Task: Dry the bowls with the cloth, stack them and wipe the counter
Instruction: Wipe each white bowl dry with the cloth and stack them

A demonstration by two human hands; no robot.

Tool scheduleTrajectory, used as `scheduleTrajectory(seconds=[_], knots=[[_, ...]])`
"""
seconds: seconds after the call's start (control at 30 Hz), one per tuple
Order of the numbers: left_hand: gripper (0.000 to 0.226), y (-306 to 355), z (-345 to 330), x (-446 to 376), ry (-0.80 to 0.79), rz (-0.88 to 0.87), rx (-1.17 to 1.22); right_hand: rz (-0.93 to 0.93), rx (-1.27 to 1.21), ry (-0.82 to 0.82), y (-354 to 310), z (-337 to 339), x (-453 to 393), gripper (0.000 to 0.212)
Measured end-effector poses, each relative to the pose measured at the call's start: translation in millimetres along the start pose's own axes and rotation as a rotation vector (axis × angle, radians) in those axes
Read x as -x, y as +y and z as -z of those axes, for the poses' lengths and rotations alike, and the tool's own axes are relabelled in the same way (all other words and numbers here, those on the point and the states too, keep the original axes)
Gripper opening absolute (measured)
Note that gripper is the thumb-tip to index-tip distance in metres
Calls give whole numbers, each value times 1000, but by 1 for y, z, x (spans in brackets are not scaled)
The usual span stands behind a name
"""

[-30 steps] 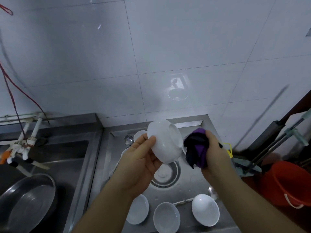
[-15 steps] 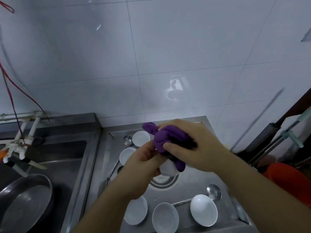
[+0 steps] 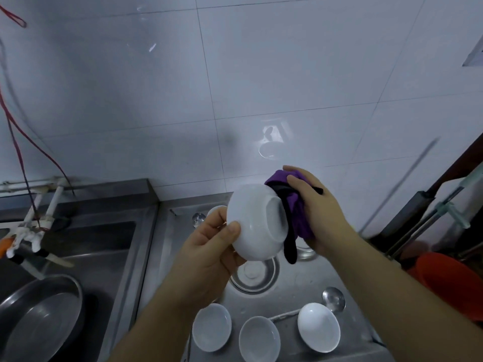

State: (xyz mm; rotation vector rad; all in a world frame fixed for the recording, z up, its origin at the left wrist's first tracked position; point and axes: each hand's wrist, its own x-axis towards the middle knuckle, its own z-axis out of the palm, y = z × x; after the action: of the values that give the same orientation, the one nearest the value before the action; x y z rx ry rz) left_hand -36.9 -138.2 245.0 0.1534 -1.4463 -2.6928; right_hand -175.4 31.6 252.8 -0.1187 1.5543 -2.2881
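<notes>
My left hand (image 3: pixel 209 246) grips a white bowl (image 3: pixel 254 222) by its rim and holds it tilted in the air, with its base turned to the right. My right hand (image 3: pixel 317 212) presses a purple cloth (image 3: pixel 295 210) with a black edge against the bowl's base. Three more white bowls stand upright on the steel counter (image 3: pixel 300 283) below: one at the left (image 3: pixel 211 326), one in the middle (image 3: pixel 258 338), one at the right (image 3: pixel 318 326). Another white bowl (image 3: pixel 215 210) peeks out behind my left hand.
A round steel drain (image 3: pixel 257 275) lies under the held bowl. Steel ladles lie on the counter, one near the right bowl (image 3: pixel 333 299). A steel basin (image 3: pixel 39 314) sits in the sink at the left, under white taps (image 3: pixel 28 228). An orange bucket (image 3: pixel 452 280) stands at the right.
The bowl has turned so its base faces right. My right hand has slid with the cloth from on top of the bowl to its base on the right side.
</notes>
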Motion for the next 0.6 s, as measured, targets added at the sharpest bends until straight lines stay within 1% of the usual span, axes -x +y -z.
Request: scheduleTrajectory(seconds=[0.07, 0.17, 0.23, 0.3, 0.4, 0.47, 0.53, 0.6], knots=[[26, -1, -2, -3, 48, -13, 73, -45, -91, 57, 10, -2, 3, 17], [24, -4, -5, -8, 113, -35, 182, -134, -216, 117, 25, -7, 7, 23], [19, -5, -8, -11, 154, -44, 243, -137, -263, 151, 33, -9, 10, 26], [18, -8, -11, -15, 209, -55, 284, -104, -243, 205, 37, -12, 16, 23], [27, -12, -14, -21, 299, -73, 319, -37, -101, 253, 40, -16, 28, 18], [32, -14, -17, -23, 341, -83, 334, 39, 66, 272, 41, -19, 38, 20], [29, -15, -19, -26, 385, -78, 321, 182, 284, 270, 41, -21, 48, 21], [19, -18, -21, -28, 415, -53, 283, 375, 511, 194, 41, -24, 57, 22]])
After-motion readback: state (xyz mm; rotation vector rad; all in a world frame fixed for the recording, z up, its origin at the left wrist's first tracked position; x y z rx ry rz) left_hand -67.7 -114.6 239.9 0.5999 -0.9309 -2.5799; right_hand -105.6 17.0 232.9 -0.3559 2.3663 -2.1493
